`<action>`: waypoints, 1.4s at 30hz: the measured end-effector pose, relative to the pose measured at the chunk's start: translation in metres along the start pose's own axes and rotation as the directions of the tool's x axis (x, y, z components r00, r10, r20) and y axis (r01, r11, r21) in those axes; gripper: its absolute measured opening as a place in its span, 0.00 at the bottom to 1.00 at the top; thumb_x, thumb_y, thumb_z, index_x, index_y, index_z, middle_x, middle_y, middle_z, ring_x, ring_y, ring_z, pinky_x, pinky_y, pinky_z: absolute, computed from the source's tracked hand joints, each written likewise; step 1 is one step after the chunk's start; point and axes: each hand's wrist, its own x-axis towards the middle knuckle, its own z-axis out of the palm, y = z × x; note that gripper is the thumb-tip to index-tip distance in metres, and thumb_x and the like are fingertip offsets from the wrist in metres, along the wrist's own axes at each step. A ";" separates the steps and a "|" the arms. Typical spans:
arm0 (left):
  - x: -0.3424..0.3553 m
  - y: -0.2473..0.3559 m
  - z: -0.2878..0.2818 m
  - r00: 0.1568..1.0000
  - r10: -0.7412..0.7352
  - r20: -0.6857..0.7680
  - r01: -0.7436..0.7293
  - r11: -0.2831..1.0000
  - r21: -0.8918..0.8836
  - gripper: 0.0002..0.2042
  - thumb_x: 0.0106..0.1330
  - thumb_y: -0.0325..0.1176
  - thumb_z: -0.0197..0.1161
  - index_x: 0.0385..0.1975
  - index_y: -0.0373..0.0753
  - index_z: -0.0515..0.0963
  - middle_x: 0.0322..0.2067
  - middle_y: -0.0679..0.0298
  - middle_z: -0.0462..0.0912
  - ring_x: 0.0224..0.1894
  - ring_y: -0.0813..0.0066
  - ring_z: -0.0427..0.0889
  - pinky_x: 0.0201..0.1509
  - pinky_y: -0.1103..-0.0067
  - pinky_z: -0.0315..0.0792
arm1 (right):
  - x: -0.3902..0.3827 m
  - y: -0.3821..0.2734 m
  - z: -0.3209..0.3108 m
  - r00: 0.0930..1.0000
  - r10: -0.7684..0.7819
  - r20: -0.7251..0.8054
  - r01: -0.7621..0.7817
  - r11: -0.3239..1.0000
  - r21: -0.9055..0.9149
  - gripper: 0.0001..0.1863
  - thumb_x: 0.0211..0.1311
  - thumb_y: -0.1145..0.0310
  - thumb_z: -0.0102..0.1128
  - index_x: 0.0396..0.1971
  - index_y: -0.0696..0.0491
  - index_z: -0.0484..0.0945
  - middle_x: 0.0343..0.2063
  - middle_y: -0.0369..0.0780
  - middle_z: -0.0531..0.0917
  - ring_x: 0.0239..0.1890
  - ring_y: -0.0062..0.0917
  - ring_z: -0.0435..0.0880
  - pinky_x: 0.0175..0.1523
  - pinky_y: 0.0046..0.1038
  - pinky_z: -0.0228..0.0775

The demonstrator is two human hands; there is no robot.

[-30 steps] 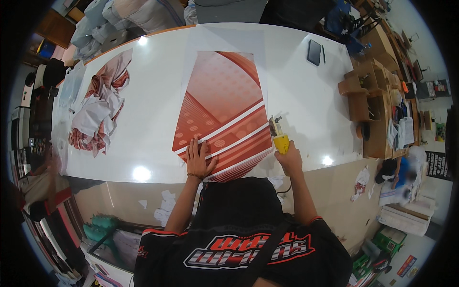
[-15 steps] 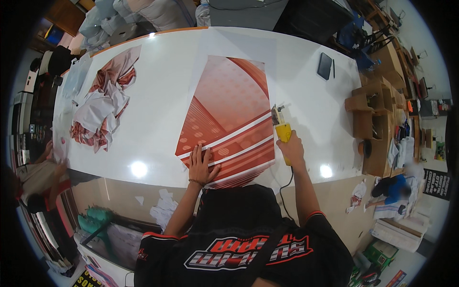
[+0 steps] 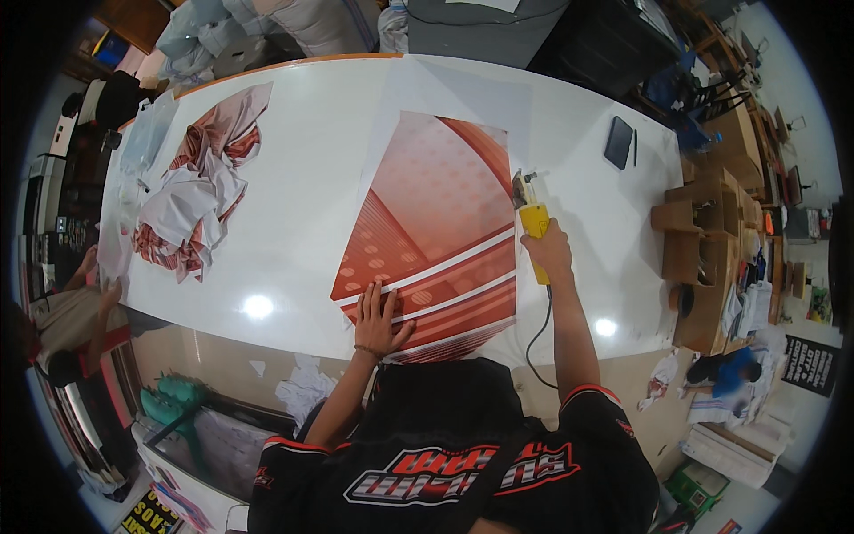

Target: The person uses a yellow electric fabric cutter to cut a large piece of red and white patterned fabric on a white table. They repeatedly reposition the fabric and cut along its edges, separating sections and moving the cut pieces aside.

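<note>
A red, pink and white patterned fabric panel (image 3: 445,214) lies flat on the white table (image 3: 294,196), its lower edge near my body. My left hand (image 3: 380,320) rests spread on the panel's lower left part, pressing it with fingers apart. My right hand (image 3: 549,249) is wrapped round the yellow body of a corded electric fabric cutter (image 3: 535,220). The cutter's metal head stands at the panel's right edge, in its upper half. A dark cord (image 3: 534,343) runs from the tool down toward my body. The blade itself is too small to make out.
Crumpled fabric scraps (image 3: 200,191) lie on the table's left side. A phone (image 3: 618,142) and a thin black pen-like stick (image 3: 635,148) lie at the far right. Cardboard boxes (image 3: 698,222) stand beyond the right edge. Another person (image 3: 84,320) is at the left; one more (image 3: 734,374) sits low at the right.
My right hand has pushed the cutter farther away along the panel's right edge. My left hand stays on the fabric. The whole view has shifted slightly.
</note>
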 end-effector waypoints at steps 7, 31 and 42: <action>0.000 -0.001 0.001 1.000 0.013 -0.024 -0.013 1.000 -0.015 0.40 0.67 0.62 0.64 0.72 0.39 0.70 0.77 0.42 0.57 0.79 0.41 0.54 0.81 0.50 0.49 | 0.042 -0.024 -0.009 1.000 -0.012 -0.002 0.012 1.000 -0.007 0.35 0.52 0.50 0.73 0.54 0.57 0.74 0.48 0.55 0.86 0.51 0.51 0.88 0.55 0.49 0.81; 0.000 -0.001 -0.001 1.000 -0.010 -0.012 0.011 1.000 0.013 0.41 0.68 0.64 0.62 0.73 0.42 0.70 0.77 0.45 0.59 0.80 0.46 0.55 0.82 0.54 0.48 | 0.126 -0.071 -0.031 0.999 -0.039 0.008 0.038 0.999 0.038 0.38 0.50 0.50 0.73 0.57 0.59 0.76 0.52 0.54 0.86 0.55 0.49 0.87 0.58 0.45 0.81; 0.001 0.037 -0.008 0.942 -0.328 0.073 0.323 0.944 0.069 0.61 0.55 0.75 0.67 0.82 0.43 0.51 0.80 0.34 0.39 0.81 0.28 0.33 0.78 0.35 0.33 | 0.131 -0.053 -0.032 0.995 -0.093 -0.029 0.095 0.994 0.046 0.39 0.49 0.48 0.73 0.57 0.57 0.77 0.51 0.53 0.87 0.54 0.49 0.88 0.57 0.45 0.81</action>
